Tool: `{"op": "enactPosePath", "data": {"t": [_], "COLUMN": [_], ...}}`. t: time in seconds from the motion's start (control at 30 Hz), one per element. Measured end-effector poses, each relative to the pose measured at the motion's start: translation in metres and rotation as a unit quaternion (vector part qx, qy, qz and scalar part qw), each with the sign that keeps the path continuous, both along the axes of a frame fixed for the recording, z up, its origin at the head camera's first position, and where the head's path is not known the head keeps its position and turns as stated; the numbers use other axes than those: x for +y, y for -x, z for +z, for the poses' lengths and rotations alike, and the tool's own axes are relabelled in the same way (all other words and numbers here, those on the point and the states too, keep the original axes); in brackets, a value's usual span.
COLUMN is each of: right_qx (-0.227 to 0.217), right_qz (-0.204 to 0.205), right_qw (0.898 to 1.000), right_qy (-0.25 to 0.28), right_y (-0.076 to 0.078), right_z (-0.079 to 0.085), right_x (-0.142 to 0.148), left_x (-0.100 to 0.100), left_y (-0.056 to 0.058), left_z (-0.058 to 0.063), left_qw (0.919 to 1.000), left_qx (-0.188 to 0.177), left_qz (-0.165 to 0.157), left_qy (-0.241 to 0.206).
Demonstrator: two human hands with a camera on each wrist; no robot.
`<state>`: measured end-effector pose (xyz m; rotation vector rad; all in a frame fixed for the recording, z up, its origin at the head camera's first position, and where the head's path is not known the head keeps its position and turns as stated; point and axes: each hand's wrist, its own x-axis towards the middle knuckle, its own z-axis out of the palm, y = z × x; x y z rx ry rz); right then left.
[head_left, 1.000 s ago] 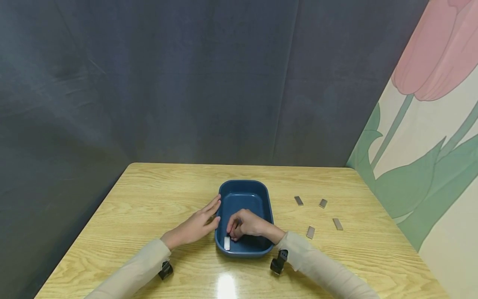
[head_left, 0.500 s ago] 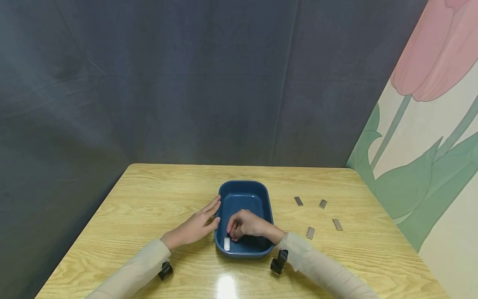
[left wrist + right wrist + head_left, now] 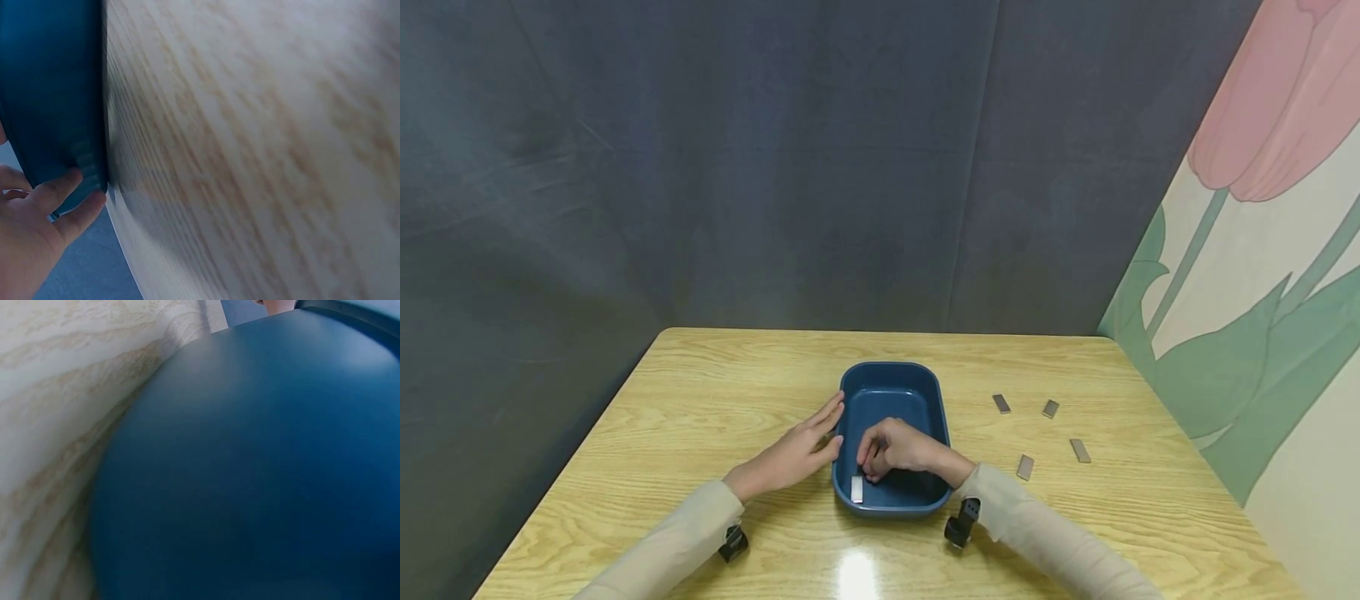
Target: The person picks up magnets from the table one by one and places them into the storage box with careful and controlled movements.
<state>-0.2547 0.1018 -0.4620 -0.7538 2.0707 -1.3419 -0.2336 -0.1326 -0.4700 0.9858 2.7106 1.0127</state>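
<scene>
In the head view, a deep blue rectangular tray [image 3: 891, 510] stands on the wooden table. My left hand [image 3: 786, 457] lies along its left side, fingers fairly straight and touching the wall; the left wrist view shows these fingers [image 3: 62, 187] against the blue outside. My right hand [image 3: 898, 447] reaches into the tray with curled fingers, their tips low near the floor. A dark patch shows at those fingertips, but whether they pinch something is hidden. Just in front of them a small pale, shiny rectangular tile [image 3: 857, 489] lies in the near left corner.
Several small grey-brown rectangular tiles lie spread right of the tray, among them a near tile [image 3: 1026, 467], a right tile [image 3: 1080, 451] and a far tile [image 3: 1002, 403]. A dark curtain [image 3: 820, 167] hangs behind the table [image 3: 715, 375]. A flower-painted wall [image 3: 1262, 333] borders the right.
</scene>
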Motion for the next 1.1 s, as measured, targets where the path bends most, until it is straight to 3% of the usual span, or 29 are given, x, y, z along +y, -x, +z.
{"op": "enactPosePath", "data": {"t": [0.7, 1.1], "right_qx": [-0.002, 0.032], "right_qz": [0.001, 0.002], "right_qw": [1.0, 0.999], "right_qy": [0.002, -0.003], "right_y": [-0.007, -0.004], "right_z": [0.007, 0.016], "right_x": [0.002, 0.015], "left_x": [0.0, 0.0], "left_y": [-0.001, -0.001], "left_z": [0.0, 0.0], "left_qw": [1.0, 1.0], "left_qx": [0.001, -0.001], "left_qz": [0.002, 0.008], "left_qy": [-0.001, 0.005]}}
